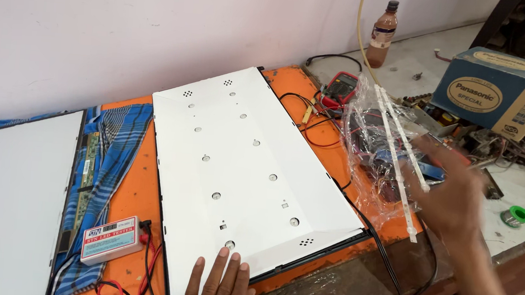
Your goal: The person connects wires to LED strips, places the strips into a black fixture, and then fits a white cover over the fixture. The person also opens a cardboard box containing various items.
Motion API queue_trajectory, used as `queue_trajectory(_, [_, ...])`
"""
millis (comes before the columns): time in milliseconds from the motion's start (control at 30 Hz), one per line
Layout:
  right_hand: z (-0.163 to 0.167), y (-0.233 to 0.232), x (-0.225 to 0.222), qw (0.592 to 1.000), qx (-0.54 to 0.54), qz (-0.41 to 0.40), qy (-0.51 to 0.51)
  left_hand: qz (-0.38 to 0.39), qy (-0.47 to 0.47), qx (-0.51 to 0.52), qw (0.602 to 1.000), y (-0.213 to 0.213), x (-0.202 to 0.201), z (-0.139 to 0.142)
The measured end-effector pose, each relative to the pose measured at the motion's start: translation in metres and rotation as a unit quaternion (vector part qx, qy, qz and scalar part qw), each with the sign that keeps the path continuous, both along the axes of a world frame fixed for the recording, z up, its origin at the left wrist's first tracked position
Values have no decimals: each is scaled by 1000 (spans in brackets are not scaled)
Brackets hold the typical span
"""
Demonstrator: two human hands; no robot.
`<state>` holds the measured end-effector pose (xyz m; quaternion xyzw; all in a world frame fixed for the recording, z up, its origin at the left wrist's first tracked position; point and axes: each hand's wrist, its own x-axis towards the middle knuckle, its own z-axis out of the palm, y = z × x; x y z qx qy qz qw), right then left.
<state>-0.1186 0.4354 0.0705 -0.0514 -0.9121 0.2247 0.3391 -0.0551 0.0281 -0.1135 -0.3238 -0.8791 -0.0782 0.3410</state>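
2 thin white LED strips (400, 146) are held in the right hand (452, 193), at 3 o'clock from the white panel (248, 171). The hand is blurred; its fingers appear loosely curled about the strips' lower part, but the exact grip cannot be told. The left hand (220, 284) lies flat on the panel's near edge at 6 o'clock, fingers extended and close together, pinching nothing.

The strips run long and unsupported toward 12 o'clock, over a crinkled plastic bag (375, 144) and a tangle of black cable (315, 117). Being held near 1 end only, they could sag, twist or crack, and a lens could be knocked off against the bag or the bench edge. With so loose a grip, 1 of the 2 could slip free and fall past the orange bench (141, 181) to the floor. The panel overhangs the bench at 6 o'clock; were the flat hand lifted or leaned on, it could tip or slide. The tester (111, 240) and its red leads lie at 8 o'clock, near enough to be snagged.
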Motion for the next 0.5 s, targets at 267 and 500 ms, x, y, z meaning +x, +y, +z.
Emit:
queue_trajectory(267, [100,86,-82,843,465,-232,141,-20,71,-24,997,-13,-4,10])
queue_trajectory(500, [88,64,-134,902,403,-156,1,-9,-27,51,998,-1,17,48])
